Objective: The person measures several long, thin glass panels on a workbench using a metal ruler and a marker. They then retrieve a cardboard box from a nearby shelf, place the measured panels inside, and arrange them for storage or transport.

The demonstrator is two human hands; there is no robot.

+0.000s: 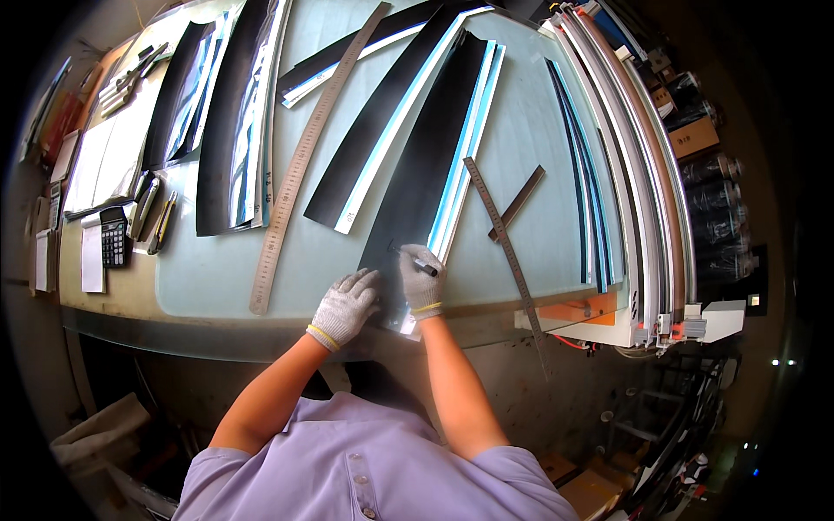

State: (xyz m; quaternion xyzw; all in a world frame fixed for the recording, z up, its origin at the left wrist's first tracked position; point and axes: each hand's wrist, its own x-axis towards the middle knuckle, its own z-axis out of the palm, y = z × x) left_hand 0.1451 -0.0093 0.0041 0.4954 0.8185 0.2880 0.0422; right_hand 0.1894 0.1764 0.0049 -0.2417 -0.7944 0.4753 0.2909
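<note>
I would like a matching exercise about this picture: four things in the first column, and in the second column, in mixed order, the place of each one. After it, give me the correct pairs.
Things
1. marker pen
2. calculator
3. left hand
4. longest metal ruler

Places
A. beside a white notepad
B. running slantwise from the far side of the table toward its near edge
C. in the grip of the right hand
D. at the left edge of the black strip nearest the person

Pairs: 1-C, 2-A, 3-D, 4-B
</note>
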